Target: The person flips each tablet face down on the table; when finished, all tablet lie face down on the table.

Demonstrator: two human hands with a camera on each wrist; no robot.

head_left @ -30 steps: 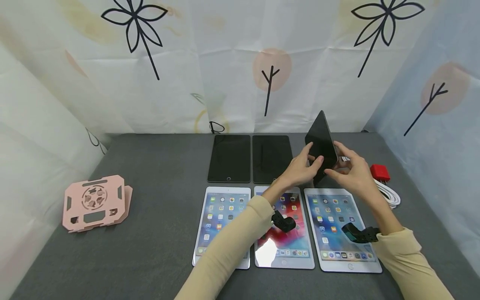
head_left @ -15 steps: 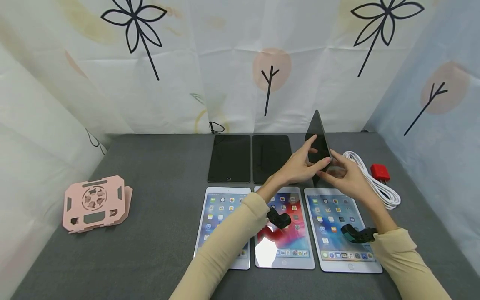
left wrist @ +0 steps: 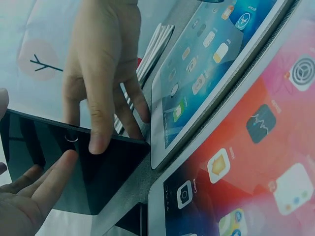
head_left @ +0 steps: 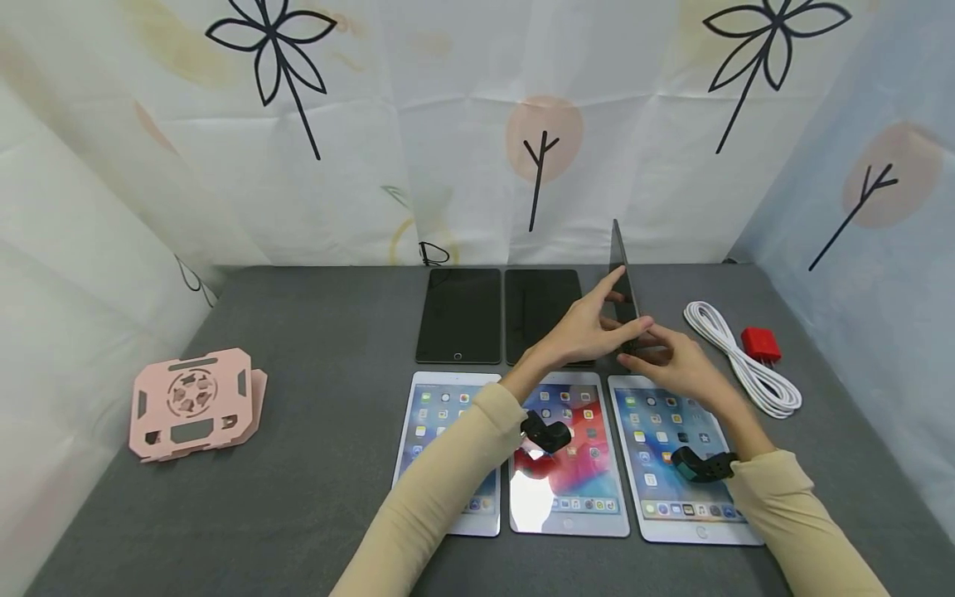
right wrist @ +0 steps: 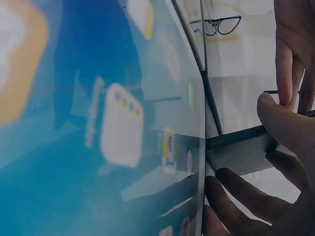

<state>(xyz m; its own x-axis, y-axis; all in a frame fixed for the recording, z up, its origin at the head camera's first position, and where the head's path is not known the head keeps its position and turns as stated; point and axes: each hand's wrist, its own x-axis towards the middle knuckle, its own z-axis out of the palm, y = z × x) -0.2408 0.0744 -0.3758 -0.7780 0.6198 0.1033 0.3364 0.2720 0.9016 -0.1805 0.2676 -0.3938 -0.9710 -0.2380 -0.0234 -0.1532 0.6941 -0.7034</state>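
Note:
A dark tablet (head_left: pixel 621 307) stands upright on its edge at the back right, turned nearly edge-on in the head view. My right hand (head_left: pixel 671 361) grips its lower end; in the left wrist view the thumb (left wrist: pixel 100 132) lies on the black front near the home button and fingers reach behind. My left hand (head_left: pixel 585 332) is at its screen side, index finger extended and thumb near the lower end; contact is unclear in the left wrist view. Below the hands lie three white tablets with lit screens, left (head_left: pixel 425 423), middle (head_left: pixel 597 489) and right (head_left: pixel 642 431).
Two dark tablets, left (head_left: pixel 458 315) and right (head_left: pixel 537 307), lie flat in the back row. A coiled white cable (head_left: pixel 753 377) and a red charger plug (head_left: pixel 761 344) sit at the right. A pink folding stand (head_left: pixel 190 406) is at the left. Patterned curtains (head_left: pixel 462 124) border the table.
The held dark tablet has turned until almost edge-on and shifted left. Both hands have moved slightly left with it, leaving the white cable fully visible.

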